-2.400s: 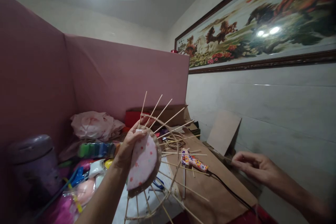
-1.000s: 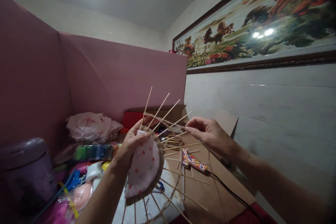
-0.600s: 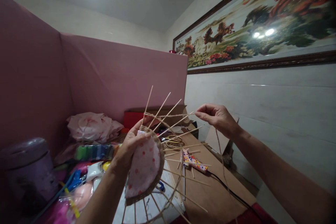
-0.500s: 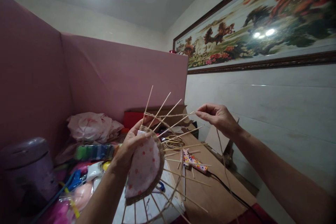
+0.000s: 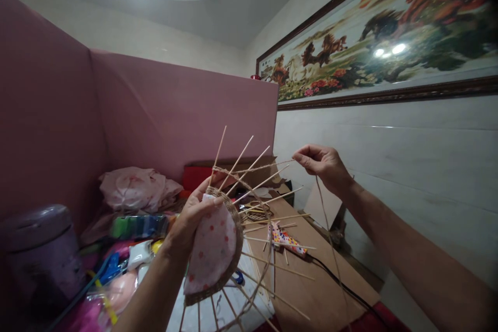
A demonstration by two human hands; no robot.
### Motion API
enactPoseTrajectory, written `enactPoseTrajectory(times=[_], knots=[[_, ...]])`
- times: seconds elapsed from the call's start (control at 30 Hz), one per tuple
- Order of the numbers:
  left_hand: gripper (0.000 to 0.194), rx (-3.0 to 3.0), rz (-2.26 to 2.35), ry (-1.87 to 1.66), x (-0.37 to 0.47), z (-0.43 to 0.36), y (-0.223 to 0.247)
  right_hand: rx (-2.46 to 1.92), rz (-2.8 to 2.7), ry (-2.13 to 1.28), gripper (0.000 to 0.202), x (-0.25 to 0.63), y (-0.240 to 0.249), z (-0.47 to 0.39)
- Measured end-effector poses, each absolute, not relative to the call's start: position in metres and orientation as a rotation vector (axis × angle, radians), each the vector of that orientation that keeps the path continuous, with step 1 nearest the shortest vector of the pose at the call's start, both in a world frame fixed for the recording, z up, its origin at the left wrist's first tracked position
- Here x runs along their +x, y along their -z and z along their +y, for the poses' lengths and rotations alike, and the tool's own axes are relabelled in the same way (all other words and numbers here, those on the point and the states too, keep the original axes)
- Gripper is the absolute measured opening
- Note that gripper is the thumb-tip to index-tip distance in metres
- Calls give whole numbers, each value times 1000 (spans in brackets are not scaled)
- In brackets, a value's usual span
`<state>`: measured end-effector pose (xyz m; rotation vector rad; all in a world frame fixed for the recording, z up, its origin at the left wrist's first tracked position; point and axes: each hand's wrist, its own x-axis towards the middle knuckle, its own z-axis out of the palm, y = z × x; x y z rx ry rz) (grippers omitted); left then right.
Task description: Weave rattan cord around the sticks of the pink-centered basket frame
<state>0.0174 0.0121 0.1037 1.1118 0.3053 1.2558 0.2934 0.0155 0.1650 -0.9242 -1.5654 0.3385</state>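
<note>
My left hand (image 5: pixel 196 207) grips the edge of a round woven base (image 5: pixel 239 228), thumb on its face and fingers behind. Pale cloth with reddish dots (image 5: pixel 213 254) covers the face. Thin wooden sticks (image 5: pixel 258 156) fan outward from the rim. Pinched in my right hand (image 5: pixel 321 161), out to the right, is jute twine (image 5: pixel 268 166). The twine runs tight to the topmost stick, and its tail hangs below the hand. Another strand loops loosely across the sticks on the right.
Bagged coloured clay (image 5: pixel 140 254) and a purple canister (image 5: pixel 42 249) stand at left. Scissors (image 5: pixel 254 212) and a dotted glue gun (image 5: pixel 288 240) with a black cord lie on the brown tabletop (image 5: pixel 327 290). A pink partition (image 5: pixel 187 109) rises behind.
My right hand has moved slightly up and right, drawing the twine at a steeper slant. My left hand and the woven base stay nearly in place.
</note>
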Motion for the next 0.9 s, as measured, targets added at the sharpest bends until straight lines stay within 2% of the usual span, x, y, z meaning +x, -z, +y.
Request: enactPoseTrajectory(times=[0.17, 0.27, 0.63, 0.9], knots=[[62, 1092, 331, -1277, 17, 9, -106, -900, -1550, -518, 23, 295, -157, 30], [61, 1095, 306, -1281, 16, 7, -107, -950, -1622, -511, 22, 294, -148, 27], [58, 1125, 258, -1233, 14, 11, -105, -1061, -2032, -79, 19, 282, -140, -18], [57, 1132, 257, -1246, 14, 12, -104, -1003, -2228, 24, 18, 259, -122, -41]])
